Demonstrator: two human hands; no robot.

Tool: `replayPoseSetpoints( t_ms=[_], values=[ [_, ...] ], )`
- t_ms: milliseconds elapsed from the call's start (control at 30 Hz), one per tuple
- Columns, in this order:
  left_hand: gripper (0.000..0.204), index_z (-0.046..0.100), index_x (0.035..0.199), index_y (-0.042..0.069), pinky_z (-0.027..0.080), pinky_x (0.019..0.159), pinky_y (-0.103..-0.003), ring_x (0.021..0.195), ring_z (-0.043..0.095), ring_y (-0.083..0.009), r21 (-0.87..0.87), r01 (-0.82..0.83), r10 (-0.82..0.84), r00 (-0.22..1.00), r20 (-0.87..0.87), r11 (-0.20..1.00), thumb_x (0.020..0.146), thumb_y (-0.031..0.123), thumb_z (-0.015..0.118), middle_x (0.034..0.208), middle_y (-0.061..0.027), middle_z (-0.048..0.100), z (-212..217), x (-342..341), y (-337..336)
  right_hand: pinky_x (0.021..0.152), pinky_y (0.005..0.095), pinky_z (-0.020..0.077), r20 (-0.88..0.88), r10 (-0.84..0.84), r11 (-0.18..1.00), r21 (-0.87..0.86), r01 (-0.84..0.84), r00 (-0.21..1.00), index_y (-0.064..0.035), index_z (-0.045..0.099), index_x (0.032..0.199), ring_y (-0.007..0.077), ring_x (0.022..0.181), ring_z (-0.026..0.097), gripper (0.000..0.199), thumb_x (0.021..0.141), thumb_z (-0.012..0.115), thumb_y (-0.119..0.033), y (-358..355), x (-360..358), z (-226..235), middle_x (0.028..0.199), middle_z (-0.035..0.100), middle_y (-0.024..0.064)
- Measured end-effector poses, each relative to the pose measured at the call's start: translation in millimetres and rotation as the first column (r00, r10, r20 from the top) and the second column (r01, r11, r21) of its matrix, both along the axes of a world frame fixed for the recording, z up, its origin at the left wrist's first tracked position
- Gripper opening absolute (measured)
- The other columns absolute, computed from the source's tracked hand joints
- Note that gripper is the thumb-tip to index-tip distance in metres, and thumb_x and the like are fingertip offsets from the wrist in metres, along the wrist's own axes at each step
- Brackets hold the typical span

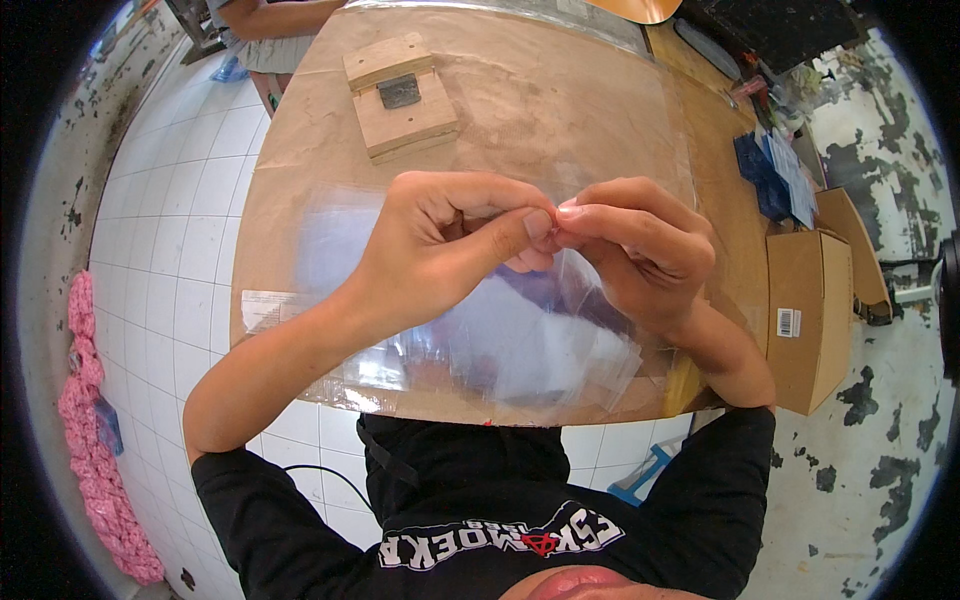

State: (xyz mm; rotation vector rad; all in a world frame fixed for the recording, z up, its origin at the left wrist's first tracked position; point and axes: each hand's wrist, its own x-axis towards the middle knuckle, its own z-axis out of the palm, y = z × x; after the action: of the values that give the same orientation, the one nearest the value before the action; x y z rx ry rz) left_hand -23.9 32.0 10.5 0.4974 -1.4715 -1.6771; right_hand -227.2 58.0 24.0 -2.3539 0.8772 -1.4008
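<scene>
Pinching, tip to tip

Your left hand and right hand meet, each pinched together; whatever sits between is too small to tell. Clear plastic sheets lie beneath your grip on the table, a wooden block beyond.

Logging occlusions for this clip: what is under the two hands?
Clear plastic sheets lie on the brown table below the left hand and right hand. Hands hide part of the surface; what lies there can't be seen.

Left hand and right hand pinch, fingertips together.
</scene>
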Motion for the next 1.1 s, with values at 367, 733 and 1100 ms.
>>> replayPoseSetpoints(
  t_ms=[367,733,1100],
  values=[
    [0.019,0.069,0.096,-0.005,0.055,0.068,-0.023,0.074,0.066,-0.0121,0.053,0.053,-0.052,0.998,-0.036,0.997,0.092,0.012,0.064,0.083,-0.0111,0.069,-0.4,0.9,-1.7,0.06,0.0256,0.0528,0.018,0.001,1.0,0.007,-0.001,1.0,-0.0027,0.072,0.096,0.0165,0.072,0.066,0.024,0.074,0.075,0.004,1.2,0.2,3.1,0.086,0.066,0.0095],
    [0.021,0.07,0.096,-0.004,0.054,0.066,-0.023,0.072,0.066,-0.0115,0.146,0.133,-0.126,0.99,-0.06,0.98,0.09,0.016,0.066,0.082,-0.0102,0.07,-5.5,2.5,-5.7,0.058,0.0252,0.0514,0.021,0.039,0.999,0.005,-0.04,0.999,-0.0042,0.072,0.098,0.0156,0.071,0.065,0.025,0.074,0.076,0.003,2.3,-0.9,2.0,0.085,0.066,0.0087],
    [0.013,0.062,0.086,-0.004,0.05,0.058,-0.02,0.067,0.06,-0.0065,-0.021,-0.11,0.112,0.984,0.139,0.994,0.09,0.007,0.056,0.075,-0.0041,0.063,-2.7,-4.7,6.4,0.064,0.0305,0.0507,-0.317,-0.179,0.952,-0.294,0.083,0.931,-0.0079,0.068,0.086,0.026,0.086,0.063,0.019,0.068,0.074,-0.005,3.6,0.3,10.3,0.089,0.064,0.0082]
  ],
)
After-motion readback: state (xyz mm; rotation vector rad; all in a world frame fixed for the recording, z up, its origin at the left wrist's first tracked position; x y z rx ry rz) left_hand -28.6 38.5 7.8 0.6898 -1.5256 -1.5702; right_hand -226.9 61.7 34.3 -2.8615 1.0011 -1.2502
